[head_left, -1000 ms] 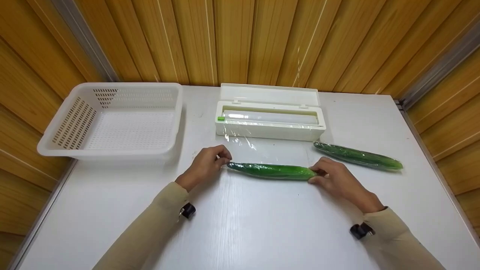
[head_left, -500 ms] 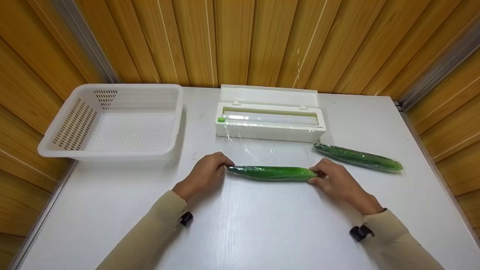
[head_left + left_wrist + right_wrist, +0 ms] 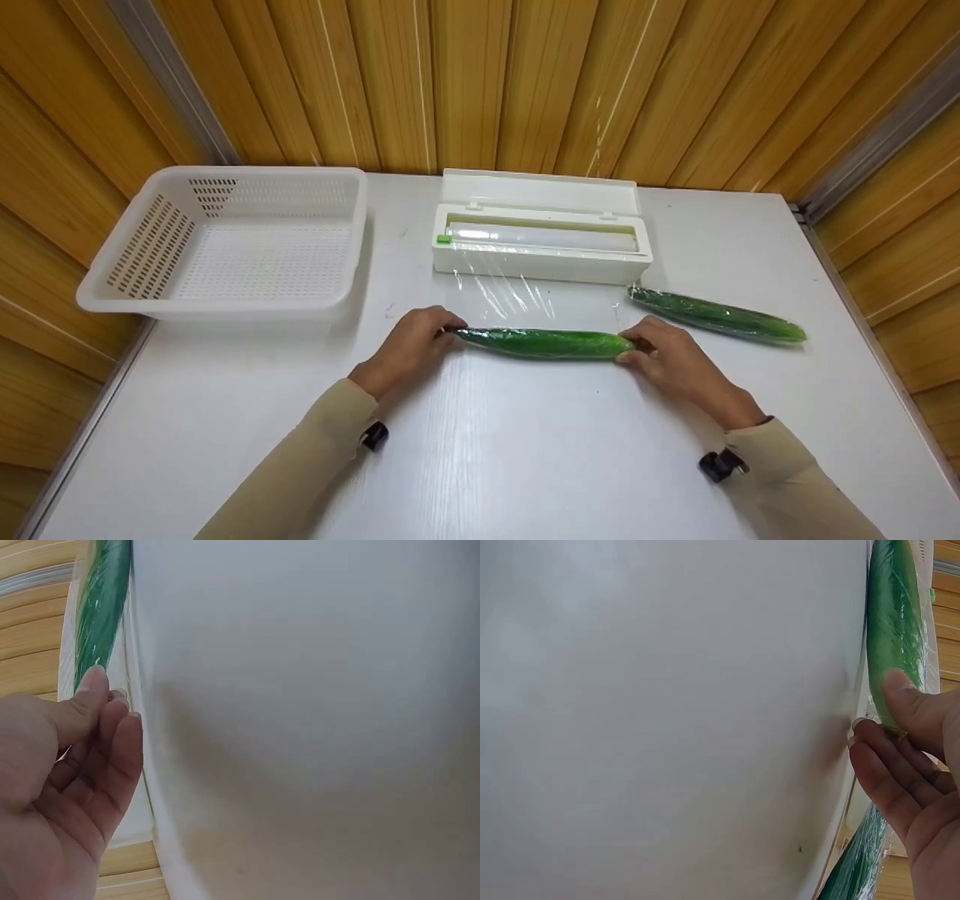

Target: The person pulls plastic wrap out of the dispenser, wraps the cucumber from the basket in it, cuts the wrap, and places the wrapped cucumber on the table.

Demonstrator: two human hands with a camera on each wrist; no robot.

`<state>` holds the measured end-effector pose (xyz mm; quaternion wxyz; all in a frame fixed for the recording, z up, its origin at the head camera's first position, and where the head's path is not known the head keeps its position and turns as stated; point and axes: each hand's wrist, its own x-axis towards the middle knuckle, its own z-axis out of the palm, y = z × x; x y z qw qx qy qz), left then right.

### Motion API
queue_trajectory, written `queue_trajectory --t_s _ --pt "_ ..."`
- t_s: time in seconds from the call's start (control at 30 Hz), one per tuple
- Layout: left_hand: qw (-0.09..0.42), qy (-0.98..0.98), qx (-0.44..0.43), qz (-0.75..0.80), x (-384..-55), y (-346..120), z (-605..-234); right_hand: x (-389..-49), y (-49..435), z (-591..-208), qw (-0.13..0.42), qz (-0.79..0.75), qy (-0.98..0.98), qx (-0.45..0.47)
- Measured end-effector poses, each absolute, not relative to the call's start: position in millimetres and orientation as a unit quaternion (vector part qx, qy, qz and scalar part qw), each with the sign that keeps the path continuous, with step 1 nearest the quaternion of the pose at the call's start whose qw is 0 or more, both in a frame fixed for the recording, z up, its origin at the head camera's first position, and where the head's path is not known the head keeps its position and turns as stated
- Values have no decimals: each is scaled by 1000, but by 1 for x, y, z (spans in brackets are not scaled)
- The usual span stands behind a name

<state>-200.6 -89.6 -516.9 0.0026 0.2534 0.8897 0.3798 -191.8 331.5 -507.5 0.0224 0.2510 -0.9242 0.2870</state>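
Note:
A cucumber (image 3: 544, 343) in clear cling film lies crosswise between the two hands in the head view. My left hand (image 3: 409, 345) pinches its dark left end, thumb against the fingers; the left wrist view shows that thumb (image 3: 91, 686) at the tip. At the paler right end, my right hand (image 3: 671, 356) grips the cucumber between thumb and fingers. A creased sheet of cling film (image 3: 510, 296) runs from the cucumber back to the white dispenser box (image 3: 540, 266), whose lid is up over the film roll (image 3: 540, 235).
Another film-wrapped cucumber (image 3: 720, 316) lies to the right, just behind the right hand. A white perforated basket (image 3: 337, 304) stands at the back left of the white table (image 3: 525, 465). A green slider (image 3: 443, 239) sits at the box's left end. Wood-patterned panels (image 3: 465, 82) rise behind.
My left hand has come slightly nearer the body and taken a closer pinch on the cucumber's left end. Creases in the film have shifted. The right hand has stayed almost in place.

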Motion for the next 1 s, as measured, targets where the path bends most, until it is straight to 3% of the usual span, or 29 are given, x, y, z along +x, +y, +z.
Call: queue_trajectory --t_s 0.4,0.77,1.0 --pt "18 896 241 372 -211 -88 -519 -197 328 -503 -6 270 -935 229" --pt "61 861 180 472 -219 -89 -522 -201 324 -505 -37 341 -924 171" --pt "69 858 179 477 -224 -87 -522 -206 326 -507 -29 332 -930 156"
